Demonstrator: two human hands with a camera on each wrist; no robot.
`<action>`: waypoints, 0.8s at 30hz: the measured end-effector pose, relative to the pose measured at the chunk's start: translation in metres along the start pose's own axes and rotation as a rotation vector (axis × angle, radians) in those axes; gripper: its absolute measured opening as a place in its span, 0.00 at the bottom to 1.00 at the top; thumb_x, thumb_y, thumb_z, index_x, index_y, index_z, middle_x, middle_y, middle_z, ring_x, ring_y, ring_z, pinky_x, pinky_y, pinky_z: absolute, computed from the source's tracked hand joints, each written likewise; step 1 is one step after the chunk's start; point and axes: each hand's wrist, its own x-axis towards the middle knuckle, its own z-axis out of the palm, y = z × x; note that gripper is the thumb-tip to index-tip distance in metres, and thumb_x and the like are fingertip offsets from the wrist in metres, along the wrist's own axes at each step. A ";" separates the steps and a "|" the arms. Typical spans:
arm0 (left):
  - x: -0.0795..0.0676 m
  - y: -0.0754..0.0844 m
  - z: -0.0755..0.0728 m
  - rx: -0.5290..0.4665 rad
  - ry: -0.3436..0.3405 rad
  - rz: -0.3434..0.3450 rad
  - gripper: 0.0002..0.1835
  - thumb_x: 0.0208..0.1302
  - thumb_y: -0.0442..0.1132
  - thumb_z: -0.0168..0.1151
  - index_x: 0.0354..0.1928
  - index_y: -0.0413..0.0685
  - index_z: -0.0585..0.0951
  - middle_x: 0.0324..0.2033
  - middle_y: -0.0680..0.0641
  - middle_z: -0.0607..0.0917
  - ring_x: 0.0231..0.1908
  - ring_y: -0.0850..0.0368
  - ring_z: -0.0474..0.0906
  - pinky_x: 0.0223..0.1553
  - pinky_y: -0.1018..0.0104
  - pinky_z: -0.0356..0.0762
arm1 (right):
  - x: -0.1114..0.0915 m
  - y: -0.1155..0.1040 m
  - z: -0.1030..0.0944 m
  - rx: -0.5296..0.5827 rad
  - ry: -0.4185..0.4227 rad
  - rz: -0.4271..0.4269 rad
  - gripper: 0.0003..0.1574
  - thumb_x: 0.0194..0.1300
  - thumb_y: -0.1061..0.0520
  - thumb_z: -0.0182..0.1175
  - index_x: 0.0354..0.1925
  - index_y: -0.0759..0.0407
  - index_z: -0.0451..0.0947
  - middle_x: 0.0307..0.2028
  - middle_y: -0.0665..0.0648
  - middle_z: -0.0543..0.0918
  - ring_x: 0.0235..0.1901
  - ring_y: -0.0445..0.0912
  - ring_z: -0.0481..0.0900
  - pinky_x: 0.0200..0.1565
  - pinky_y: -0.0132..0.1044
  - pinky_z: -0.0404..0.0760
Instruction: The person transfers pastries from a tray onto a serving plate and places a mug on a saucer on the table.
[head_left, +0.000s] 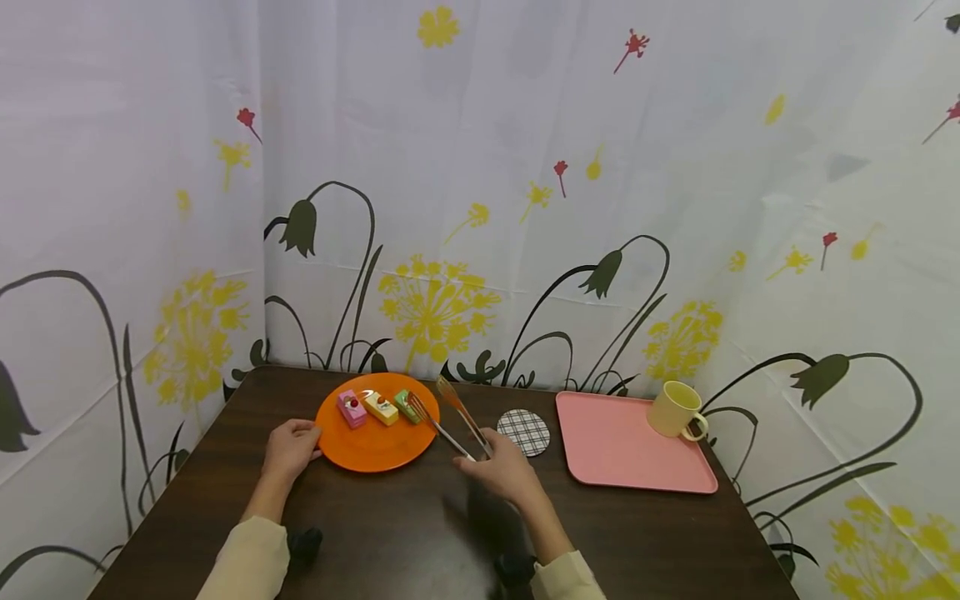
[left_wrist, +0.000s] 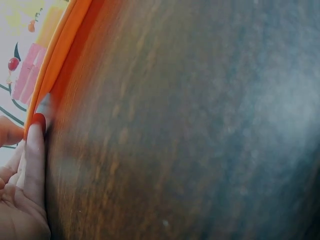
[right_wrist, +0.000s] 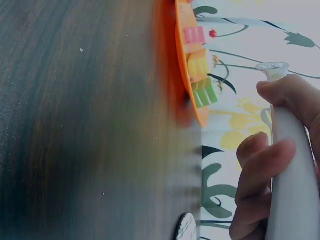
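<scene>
My left hand point(head_left: 291, 450) pinches the left rim of an orange plate point(head_left: 367, 456); in the left wrist view the rim runs between thumb and fingers. On the plate sit three toy cake pieces: a pink one point(head_left: 351, 410), a yellow one point(head_left: 381, 410) and a green one point(head_left: 406, 405) in a row. To the plate's right, my right hand point(head_left: 508, 473) grips a pair of tongs point(head_left: 471, 423) by the pale handle. The tongs' arms are spread, and the left tip overlaps the green piece in the head view. Nothing shows between the tips.
A round checked coaster point(head_left: 523, 433) lies beyond my right hand. Farther right is a pink tray point(head_left: 630, 462) with a yellow mug point(head_left: 671, 410) upright at its back right corner. A flower-patterned curtain point(head_left: 480, 125) hangs behind the dark wooden table point(head_left: 390, 533).
</scene>
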 end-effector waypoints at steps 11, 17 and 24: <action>0.000 -0.003 -0.003 -0.014 -0.004 0.032 0.27 0.81 0.42 0.53 0.69 0.26 0.71 0.62 0.24 0.79 0.37 0.63 0.83 0.36 0.75 0.87 | -0.016 0.013 -0.016 0.019 0.035 0.055 0.47 0.64 0.33 0.75 0.71 0.54 0.74 0.28 0.52 0.81 0.17 0.43 0.75 0.22 0.38 0.78; 0.002 -0.002 -0.002 -0.013 -0.006 0.028 0.28 0.81 0.43 0.53 0.70 0.26 0.71 0.62 0.25 0.79 0.37 0.64 0.83 0.36 0.75 0.87 | -0.022 0.023 -0.025 -0.044 0.124 0.113 0.55 0.62 0.29 0.74 0.77 0.48 0.66 0.31 0.51 0.83 0.21 0.44 0.77 0.24 0.38 0.75; 0.001 -0.001 0.001 0.003 -0.014 0.039 0.28 0.80 0.43 0.53 0.70 0.26 0.71 0.62 0.24 0.80 0.36 0.65 0.83 0.35 0.75 0.87 | -0.032 0.037 -0.035 -0.079 0.179 0.106 0.53 0.61 0.28 0.73 0.74 0.50 0.70 0.29 0.51 0.82 0.21 0.43 0.76 0.24 0.38 0.74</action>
